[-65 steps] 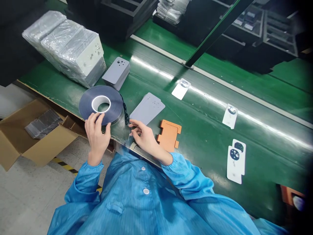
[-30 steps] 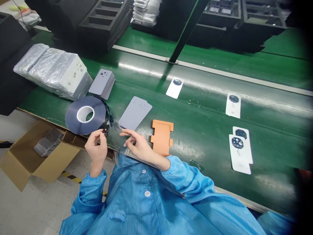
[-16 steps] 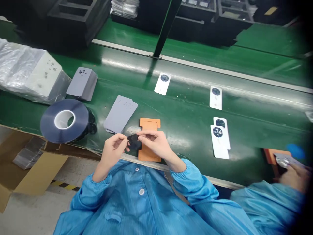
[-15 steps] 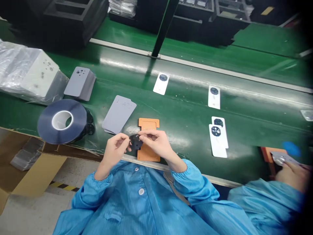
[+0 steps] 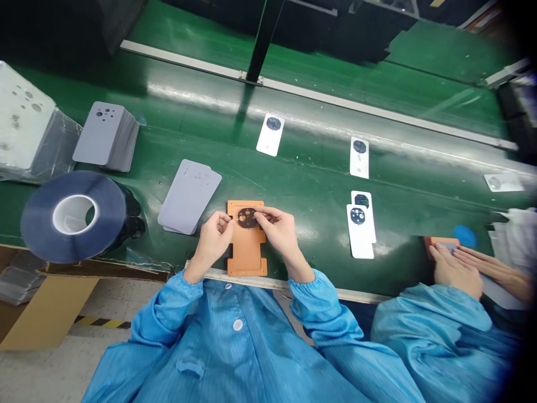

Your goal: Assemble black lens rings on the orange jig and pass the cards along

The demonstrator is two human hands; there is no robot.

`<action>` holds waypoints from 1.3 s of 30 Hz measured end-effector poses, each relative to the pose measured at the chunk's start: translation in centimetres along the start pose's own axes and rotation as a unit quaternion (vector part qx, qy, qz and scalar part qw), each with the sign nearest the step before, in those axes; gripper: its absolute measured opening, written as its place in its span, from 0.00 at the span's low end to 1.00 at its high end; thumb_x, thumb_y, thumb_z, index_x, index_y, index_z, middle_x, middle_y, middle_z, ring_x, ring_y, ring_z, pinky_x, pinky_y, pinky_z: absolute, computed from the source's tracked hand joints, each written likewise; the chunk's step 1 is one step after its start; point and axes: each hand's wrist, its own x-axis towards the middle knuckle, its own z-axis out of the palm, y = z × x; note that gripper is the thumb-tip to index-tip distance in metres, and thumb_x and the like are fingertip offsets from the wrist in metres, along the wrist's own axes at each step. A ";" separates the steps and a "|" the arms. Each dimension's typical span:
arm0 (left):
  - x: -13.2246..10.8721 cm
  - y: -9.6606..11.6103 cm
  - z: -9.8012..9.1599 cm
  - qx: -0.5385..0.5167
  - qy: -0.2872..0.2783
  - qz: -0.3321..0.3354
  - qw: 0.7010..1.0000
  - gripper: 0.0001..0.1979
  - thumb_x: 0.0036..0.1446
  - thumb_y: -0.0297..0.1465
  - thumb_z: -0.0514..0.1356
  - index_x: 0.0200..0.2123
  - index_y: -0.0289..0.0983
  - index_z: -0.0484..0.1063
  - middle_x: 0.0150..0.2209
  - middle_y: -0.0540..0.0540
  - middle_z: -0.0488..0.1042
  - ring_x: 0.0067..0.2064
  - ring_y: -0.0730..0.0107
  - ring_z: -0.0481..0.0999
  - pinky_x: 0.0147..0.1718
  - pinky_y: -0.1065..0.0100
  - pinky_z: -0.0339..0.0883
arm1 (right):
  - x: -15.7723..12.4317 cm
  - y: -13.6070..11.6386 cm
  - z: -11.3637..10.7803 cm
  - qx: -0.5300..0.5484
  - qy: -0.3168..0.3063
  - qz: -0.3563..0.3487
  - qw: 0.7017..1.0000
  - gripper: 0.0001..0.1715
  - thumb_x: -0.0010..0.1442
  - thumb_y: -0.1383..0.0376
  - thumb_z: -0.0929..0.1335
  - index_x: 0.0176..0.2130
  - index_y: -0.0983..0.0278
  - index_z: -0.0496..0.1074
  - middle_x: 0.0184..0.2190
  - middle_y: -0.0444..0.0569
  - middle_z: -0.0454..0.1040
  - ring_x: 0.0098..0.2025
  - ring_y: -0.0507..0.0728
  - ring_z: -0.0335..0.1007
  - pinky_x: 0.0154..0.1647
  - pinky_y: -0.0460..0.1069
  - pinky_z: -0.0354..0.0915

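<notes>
- So the black disc with the holes (image 5: 247, 218) has moved: half a second ago it was up between both hands by the left edge of the orange plate (image 5: 246, 252), now it's over the plate's upper part, face up.
- Right hand (image 5: 279, 228) has it pinched at the right edge, thumb and finger together.
- Left hand (image 5: 213, 239) is off the disc now, fingertips bunched just beside its left edge. Can't tell if anything thin is between them.
- My read: it's gone from handling the disc in the air to lining it up on the plate. Can't tell if it's resting flat or just above.
- Also different: the co-worker's hands (image 5: 458, 279) now both show, at another orange block (image 5: 441, 242); earlier only one did.
- Grey cards (image 5: 188, 196) haven't budged on the table (image 5: 310, 196); the camera just swung.
</notes>
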 end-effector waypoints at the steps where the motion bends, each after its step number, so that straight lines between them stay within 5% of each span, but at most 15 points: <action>1: 0.3 0.1 0.1 -0.001 -0.003 -0.003 1.000 0.06 0.61 0.34 0.63 0.35 0.39 0.70 0.27 0.52 0.72 0.27 0.73 0.70 0.29 0.71 0.62 | 0.0 0.0 0.1 -0.009 -0.001 -0.001 1.000 0.20 0.55 0.54 0.75 0.42 0.66 0.85 0.37 0.55 0.86 0.34 0.57 0.80 0.41 0.53 0.76; 10: 1.1 0.8 0.5 0.031 0.004 -0.021 0.999 0.10 0.59 0.34 0.64 0.31 0.41 0.65 0.24 0.55 0.69 0.25 0.74 0.68 0.27 0.70 0.59 | -0.5 -0.2 0.3 -0.104 0.003 -0.027 0.994 0.19 0.60 0.56 0.71 0.44 0.64 0.86 0.29 0.48 0.81 0.27 0.53 0.67 0.34 0.50 0.65; 27: 1.5 0.7 0.9 0.030 0.006 -0.016 0.999 0.13 0.57 0.34 0.65 0.29 0.41 0.61 0.22 0.58 0.62 0.24 0.76 0.64 0.26 0.72 0.56 | -0.8 -0.1 0.4 -0.144 0.025 -0.152 0.978 0.12 0.63 0.66 0.70 0.44 0.61 0.84 0.39 0.50 0.79 0.30 0.53 0.67 0.37 0.51 0.69; 39: 1.5 1.4 0.8 0.039 0.003 -0.027 0.999 0.14 0.55 0.33 0.65 0.29 0.41 0.59 0.22 0.57 0.62 0.25 0.75 0.63 0.26 0.72 0.56 | -0.4 1.0 -0.3 -0.210 -0.020 -0.180 0.961 0.15 0.70 0.64 0.68 0.49 0.59 0.85 0.33 0.48 0.68 0.36 0.56 0.67 0.38 0.52 0.68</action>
